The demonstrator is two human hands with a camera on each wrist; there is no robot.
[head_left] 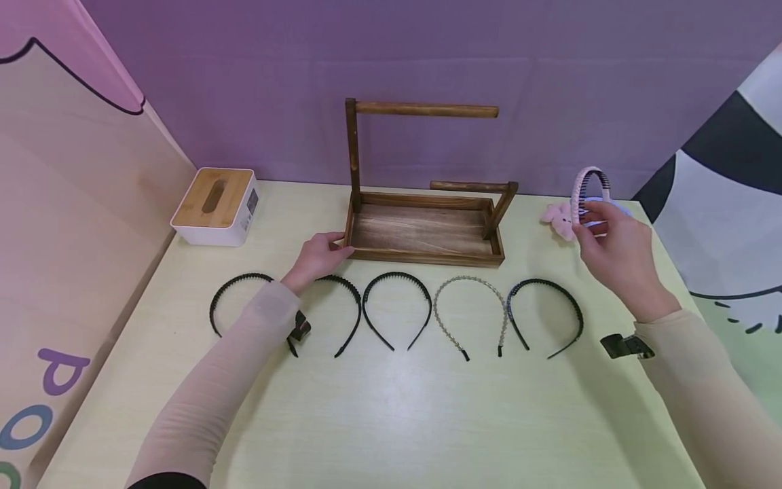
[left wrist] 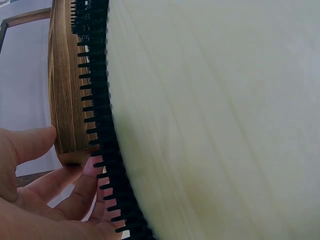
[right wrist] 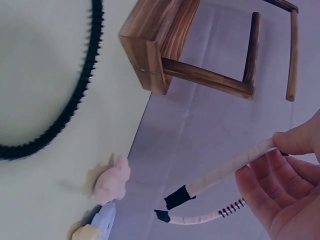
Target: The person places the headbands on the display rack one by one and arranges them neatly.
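My right hand (head_left: 618, 248) pinches a pale pink headband (right wrist: 225, 169) with dark inner teeth, raised at the table's right side. In the right wrist view its black-wrapped ends point away from the fingers. My left hand (head_left: 319, 261) grips the left front corner of a brown wooden rack (head_left: 427, 258), thumb and fingers on either side of the corner. The rack has a tray base and two horizontal bars at different heights. In front of it lies a row of headbands: several black toothed ones, such as the middle one (head_left: 397, 275), and a beaded one (head_left: 470, 278). My left forearm partly covers the leftmost two.
A white tissue box (head_left: 210, 234) with a wooden lid stands at the back left. By the back right edge is a small pink animal figure (head_left: 559, 221), with a blue thing behind my right hand. A purple cloth backdrop (head_left: 421, 54) rises behind the table (head_left: 391, 421).
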